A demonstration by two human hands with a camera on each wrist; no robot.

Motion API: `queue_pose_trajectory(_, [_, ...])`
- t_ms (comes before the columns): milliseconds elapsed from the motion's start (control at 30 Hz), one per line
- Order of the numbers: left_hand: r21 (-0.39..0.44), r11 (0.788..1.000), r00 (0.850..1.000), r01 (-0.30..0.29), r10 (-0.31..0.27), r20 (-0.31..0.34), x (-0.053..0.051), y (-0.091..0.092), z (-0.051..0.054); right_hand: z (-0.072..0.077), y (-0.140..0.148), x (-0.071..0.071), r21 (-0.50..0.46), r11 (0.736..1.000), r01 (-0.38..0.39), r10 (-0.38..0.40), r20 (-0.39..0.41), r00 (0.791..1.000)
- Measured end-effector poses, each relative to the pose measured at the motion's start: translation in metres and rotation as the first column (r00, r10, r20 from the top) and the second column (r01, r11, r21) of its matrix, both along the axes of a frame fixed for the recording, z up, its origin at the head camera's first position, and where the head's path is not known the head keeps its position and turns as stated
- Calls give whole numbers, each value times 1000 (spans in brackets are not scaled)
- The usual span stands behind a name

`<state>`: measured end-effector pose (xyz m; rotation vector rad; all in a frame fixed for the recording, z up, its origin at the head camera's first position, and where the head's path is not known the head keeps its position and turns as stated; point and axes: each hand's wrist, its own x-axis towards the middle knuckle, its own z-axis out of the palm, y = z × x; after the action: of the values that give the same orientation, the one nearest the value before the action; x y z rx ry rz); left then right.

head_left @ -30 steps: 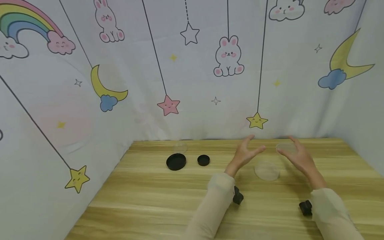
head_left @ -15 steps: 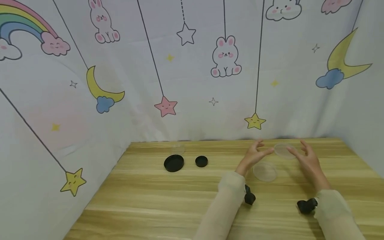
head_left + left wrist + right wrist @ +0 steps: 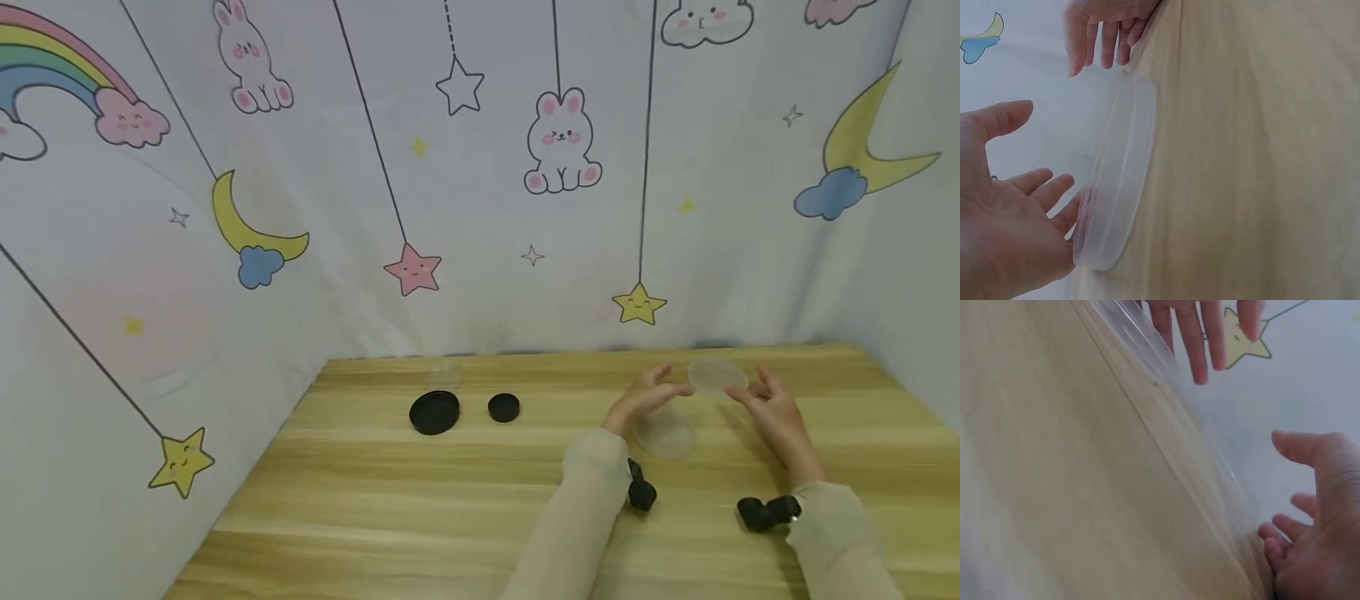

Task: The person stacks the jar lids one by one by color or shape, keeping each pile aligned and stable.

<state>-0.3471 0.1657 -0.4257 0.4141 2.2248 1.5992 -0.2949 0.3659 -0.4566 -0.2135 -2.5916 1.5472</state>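
Observation:
Two clear round shallow dishes lie on the right part of the table, the far dish [image 3: 717, 375] behind the near dish [image 3: 669, 439]. My left hand [image 3: 641, 402], fingers spread, is left of the far dish and partly over the near one's back edge. On the far dish's right side is my right hand [image 3: 776, 417], thumb at its rim; whether it touches is unclear. In the left wrist view a clear dish [image 3: 1119, 175] stands close by my left hand [image 3: 1016, 206]. Thumb and fingers of my right hand [image 3: 1319, 512] stand apart in the right wrist view, beside clear plastic [image 3: 1229, 469].
On the left of the wooden table [image 3: 360, 508] are a large black round lid [image 3: 435, 412] and a small black round lid [image 3: 504, 407]. Behind the large one sits a faint clear piece [image 3: 444, 377]. A patterned white cloth [image 3: 480, 208] hangs along the table's back edge.
My left hand has moved right, towards the far dish. My right hand has shifted right, from over that dish to its right side. The dishes and lids stay where they were.

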Motion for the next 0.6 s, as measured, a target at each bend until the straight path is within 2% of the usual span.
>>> queue_pose_trajectory(133, [-31, 998, 998, 48, -47, 35, 4, 7, -1, -3, 3, 5, 131, 991, -3, -2, 37, 999])
queue_pose_trajectory(233, [-44, 995, 995, 91, -89, 55, 6, 16, 1, -2, 9, 8, 225, 974, 12, -24, 50, 998])
queue_pose_trajectory(367, [-61, 993, 994, 98, -95, 51, 4, 19, 4, -1, 9, 4, 259, 966, 3, -17, 51, 999])
queue_pose_trajectory(533, [-60, 987, 988, 152, -150, 33, -2, 8, 1, -6, 1, -7, 317, 948, -9, -2, 32, 999])
queue_pose_trajectory(600, [-79, 985, 988, 156, -154, 27, -4, 4, 1, -8, -2, -11, 339, 941, -2, 0, 7, 1000])
